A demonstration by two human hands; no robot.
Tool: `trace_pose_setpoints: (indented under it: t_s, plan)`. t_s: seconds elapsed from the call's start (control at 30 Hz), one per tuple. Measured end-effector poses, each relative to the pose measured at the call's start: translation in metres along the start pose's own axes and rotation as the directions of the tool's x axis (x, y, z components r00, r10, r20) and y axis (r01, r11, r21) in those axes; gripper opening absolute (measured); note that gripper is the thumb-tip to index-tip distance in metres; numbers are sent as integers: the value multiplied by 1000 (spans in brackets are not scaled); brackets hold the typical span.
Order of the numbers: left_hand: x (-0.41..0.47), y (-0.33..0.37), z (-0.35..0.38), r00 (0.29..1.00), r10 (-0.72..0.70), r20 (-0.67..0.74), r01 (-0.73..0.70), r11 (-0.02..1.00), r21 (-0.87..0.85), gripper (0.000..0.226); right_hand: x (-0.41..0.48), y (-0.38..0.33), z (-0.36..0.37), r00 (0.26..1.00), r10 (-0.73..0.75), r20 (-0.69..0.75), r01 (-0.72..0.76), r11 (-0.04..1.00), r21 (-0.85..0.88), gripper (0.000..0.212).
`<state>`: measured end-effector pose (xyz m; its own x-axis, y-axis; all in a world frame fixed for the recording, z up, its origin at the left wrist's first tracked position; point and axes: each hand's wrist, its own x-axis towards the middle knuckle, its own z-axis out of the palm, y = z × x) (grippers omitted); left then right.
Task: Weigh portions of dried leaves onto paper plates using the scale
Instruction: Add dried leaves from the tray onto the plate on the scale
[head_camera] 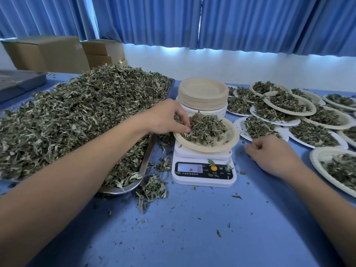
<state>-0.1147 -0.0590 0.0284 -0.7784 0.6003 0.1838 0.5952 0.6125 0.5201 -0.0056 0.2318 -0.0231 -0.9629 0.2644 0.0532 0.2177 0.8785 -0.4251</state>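
A white digital scale [202, 173] stands at the table's middle, a lit digit on its display. On it sits a tan paper plate [229, 142] heaped with dried leaves [206, 129]. My left hand [167, 118] reaches over the plate's left rim, its fingertips pinching leaves at the heap's edge. My right hand [273, 153] rests on the blue table to the right of the scale, fingers curled under and holding nothing. A big pile of dried leaves [77, 116] fills a metal tray [146, 160] on the left.
A stack of unused paper plates [202, 93] stands behind the scale. Several filled plates [289, 105] overlap at the right, one [319, 157] near my right wrist. Loose leaves [152, 187] litter the blue table [192, 228]. Cardboard boxes [48, 53] and a grey tray [19, 81] sit back left.
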Motion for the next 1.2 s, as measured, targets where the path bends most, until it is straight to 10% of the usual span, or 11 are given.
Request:
trace_pose_setpoints:
  t_s: [0.27,0.5,0.7,1.2]
  plan:
    - [0,-1,-7,986,-26,-163,16,998,-60,4,1,1,0,1000,-20,-5,20,1000,-7,47]
    - [-3,-27,-37,863,-287,-416,302,953,-32,10,1,3,0,999,-34,-1,34,999,1,45]
    - [-3,-57,-37,785,-583,-210,619,729,290,19,1,2,0,1000,-31,1,31,1000,-5,44]
    - [-1,-44,-30,813,-558,-165,582,782,222,16,0,0,-1,999,-36,10,36,999,-1,46]
